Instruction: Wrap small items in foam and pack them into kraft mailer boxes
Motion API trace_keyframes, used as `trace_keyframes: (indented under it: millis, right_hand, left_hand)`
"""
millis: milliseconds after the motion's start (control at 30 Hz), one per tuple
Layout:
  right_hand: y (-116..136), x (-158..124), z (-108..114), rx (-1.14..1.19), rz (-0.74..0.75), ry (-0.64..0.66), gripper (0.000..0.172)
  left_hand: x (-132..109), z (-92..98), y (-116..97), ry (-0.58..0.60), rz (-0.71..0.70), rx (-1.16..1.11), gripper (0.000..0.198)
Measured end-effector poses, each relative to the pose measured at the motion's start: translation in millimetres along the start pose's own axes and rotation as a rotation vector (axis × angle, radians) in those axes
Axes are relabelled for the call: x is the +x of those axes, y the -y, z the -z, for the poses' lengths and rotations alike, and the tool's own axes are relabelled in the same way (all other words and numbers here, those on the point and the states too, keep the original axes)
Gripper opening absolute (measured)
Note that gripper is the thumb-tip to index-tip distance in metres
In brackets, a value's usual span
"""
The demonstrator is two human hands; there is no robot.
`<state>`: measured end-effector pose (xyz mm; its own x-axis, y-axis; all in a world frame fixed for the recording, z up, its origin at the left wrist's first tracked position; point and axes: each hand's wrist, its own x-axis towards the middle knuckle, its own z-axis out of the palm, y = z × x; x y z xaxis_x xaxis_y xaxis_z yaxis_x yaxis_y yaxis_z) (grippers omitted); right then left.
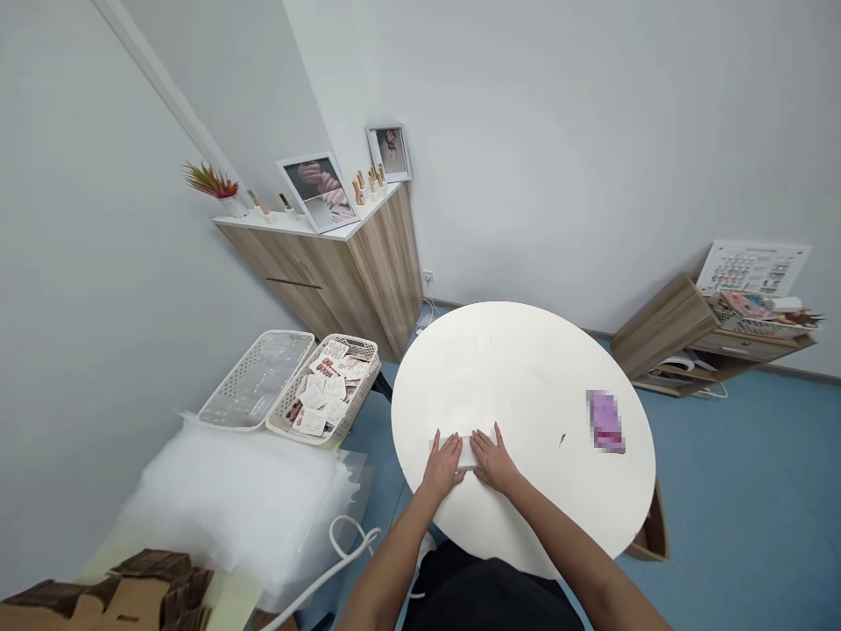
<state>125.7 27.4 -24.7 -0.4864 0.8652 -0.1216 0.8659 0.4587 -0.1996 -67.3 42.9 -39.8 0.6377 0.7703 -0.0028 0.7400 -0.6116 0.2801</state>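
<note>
On the near part of the round white table, a small flat white bundle lies between my hands. It looks like folded thin white wrapping, and what is inside, if anything, is hidden. My left hand rests on its left end, fingers stretched flat and thumb at the near edge. Over the right end lies my right hand, also flat with its fingers apart. Beyond the bundle, a faint, nearly see-through sheet appears to spread away across the tabletop.
A blurred purple object lies on the table's right. At left stand a basket of cards, a basket of clear plastic pieces, a stack of white sheets and brown cardboard. A white cable loops nearby.
</note>
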Motion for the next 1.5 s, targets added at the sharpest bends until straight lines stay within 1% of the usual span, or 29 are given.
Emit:
trace_keyframes:
  millis: [167,233,333,433,533,600,700,800,900,1033,1133,1267,1300,1333,1400,1467,1500]
  right_hand:
    - [9.2,-15.2,2.2,0.024,0.016,0.028,0.061]
    - [15.0,-22.4,4.4,0.031,0.004,0.052,0.061]
    - [23.4,-32.5,10.2,0.055,-0.017,0.104,0.062]
    - [26.6,-40.1,19.6,0.113,-0.023,0.154,0.061]
    - [22.2,-41.4,31.2,0.177,-0.036,0.190,0.049]
    - [16.1,-37.2,38.9,0.230,-0.081,0.218,0.040]
    - [6.2,-24.4,48.3,0.316,-0.172,0.233,0.030]
    - [-0.7,-7.9,53.1,0.337,-0.232,0.196,0.025]
    - [-3.9,7.3,52.2,0.281,-0.279,0.161,0.025]
    - [-6.4,20.6,43.7,0.216,-0.292,0.135,0.026]
    - [-9.3,27.0,36.4,0.243,-0.290,0.115,0.027]
    - [-13.6,34.2,28.6,0.259,-0.284,0.101,0.026]
    - [-14.2,35.2,27.1,0.244,-0.279,0.090,0.026]
    - [-14.6,35.5,25.8,0.220,-0.275,0.068,0.027]
    - [-14.5,33.0,23.6,0.152,-0.255,-0.002,0.035]
    - [-13.7,26.3,21.3,0.093,-0.170,-0.064,0.044]
    - [-13.4,21.6,19.7,0.080,-0.100,-0.074,0.048]
  left_hand:
    - [-14.4,-0.2,-10.5,0.027,0.000,-0.088,0.061]
    - [-19.3,1.8,-16.3,0.066,0.005,-0.105,0.061]
    - [-24.8,7.7,-24.4,0.154,0.025,-0.125,0.059]
    - [-28.2,18.0,-29.8,0.252,0.026,-0.150,0.054]
    - [-29.2,32.9,-30.7,0.348,0.040,-0.178,0.045]
    - [-28.7,43.8,-27.9,0.376,0.077,-0.222,0.041]
    - [-26.1,57.3,-18.8,0.345,0.167,-0.315,0.041]
    - [-21.2,62.8,-7.9,0.260,0.282,-0.306,0.040]
    - [-15.4,59.9,-0.2,0.206,0.370,-0.245,0.032]
    - [-10.0,50.1,3.0,0.200,0.445,-0.201,0.023]
    - [-7.8,44.5,3.2,0.199,0.479,-0.169,0.020]
    - [-6.2,42.1,4.1,0.183,0.487,-0.119,0.018]
    - [-6.4,41.8,4.2,0.169,0.488,-0.102,0.022]
    - [-7.1,41.1,3.9,0.138,0.483,-0.077,0.031]
    - [-9.9,38.1,2.1,0.034,0.426,-0.010,0.054]
    - [-14.7,32.4,-1.9,-0.059,0.281,0.044,0.073]
    - [-17.7,28.5,-4.6,-0.078,0.199,0.053,0.078]
